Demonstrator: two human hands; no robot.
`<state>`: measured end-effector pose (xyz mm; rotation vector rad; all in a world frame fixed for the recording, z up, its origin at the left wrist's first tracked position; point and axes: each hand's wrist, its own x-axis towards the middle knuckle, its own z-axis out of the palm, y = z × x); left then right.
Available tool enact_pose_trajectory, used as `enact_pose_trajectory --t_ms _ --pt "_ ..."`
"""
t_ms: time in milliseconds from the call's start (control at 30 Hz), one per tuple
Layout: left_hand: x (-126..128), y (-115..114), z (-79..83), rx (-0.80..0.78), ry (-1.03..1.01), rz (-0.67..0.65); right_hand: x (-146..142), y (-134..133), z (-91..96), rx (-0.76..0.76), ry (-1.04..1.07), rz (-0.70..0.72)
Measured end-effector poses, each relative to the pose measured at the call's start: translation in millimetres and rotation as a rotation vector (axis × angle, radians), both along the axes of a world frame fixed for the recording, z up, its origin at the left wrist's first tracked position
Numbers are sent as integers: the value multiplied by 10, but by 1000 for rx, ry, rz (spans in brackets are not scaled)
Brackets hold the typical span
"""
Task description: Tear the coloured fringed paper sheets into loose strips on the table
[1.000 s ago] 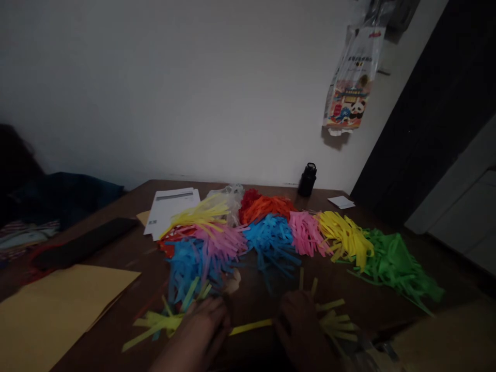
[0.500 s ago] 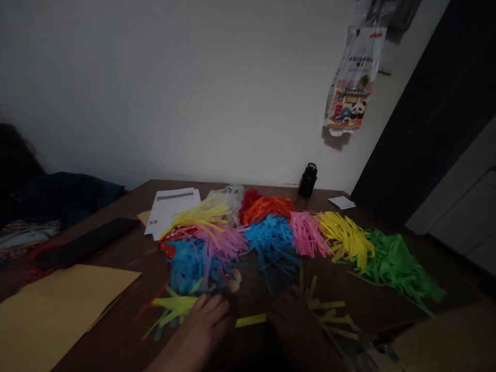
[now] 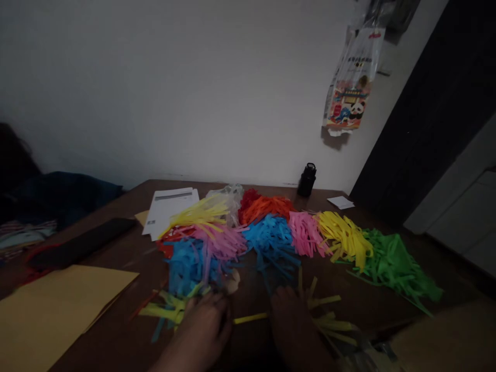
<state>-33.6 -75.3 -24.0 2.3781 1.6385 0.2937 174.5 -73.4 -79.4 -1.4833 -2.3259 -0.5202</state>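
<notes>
A narrow yellow paper strip point(image 3: 250, 318) runs straight between my two hands, low in the view. My left hand point(image 3: 207, 320) is closed on its left end, fingers curled down near the tabletop. Dimmer in shadow, my right hand point(image 3: 292, 318) closes round the right end, with its fingertips partly hidden. Loose yellow-green strips point(image 3: 165, 310) fan out left of my left hand, with a few blue ones among them. More yellow strips point(image 3: 329, 323) spread beyond my right hand. A blue bundle of strips point(image 3: 188, 266) lies just past my left hand.
Across the brown table point(image 3: 127, 310) lie pink point(image 3: 306, 232), orange point(image 3: 271, 206), yellow point(image 3: 344, 237) and green point(image 3: 401, 266) strip bundles. Yellow-brown envelopes point(image 3: 73, 299) are at left, white papers point(image 3: 170, 206) behind. A black bottle point(image 3: 307, 180) stands near the wall.
Both hands have shifted slightly, and my left hand has turned with its fingers curling further under. The yellow strip between them appears narrower. The loose strips at left have moved slightly left.
</notes>
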Motion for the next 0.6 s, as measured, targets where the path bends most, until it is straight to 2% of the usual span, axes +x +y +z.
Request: enact_pose_trajectory --t_ms 67,167,333,400,500,600 --pt "9 6 34 -7 9 4 -10 8 25 -3 -6 -30" --pt "-15 28 4 28 13 -18 0 15 110 -35 18 20" --pt "-38 76 -282 358 30 -208 5 -13 271 -101 94 262" --pt "-1 75 -373 422 53 -269 -2 -20 283 -90 86 351" --pt "90 96 -389 362 119 -306 -23 3 233 -54 79 427" --pt "152 176 -305 260 122 -288 -71 55 147 12 97 465"
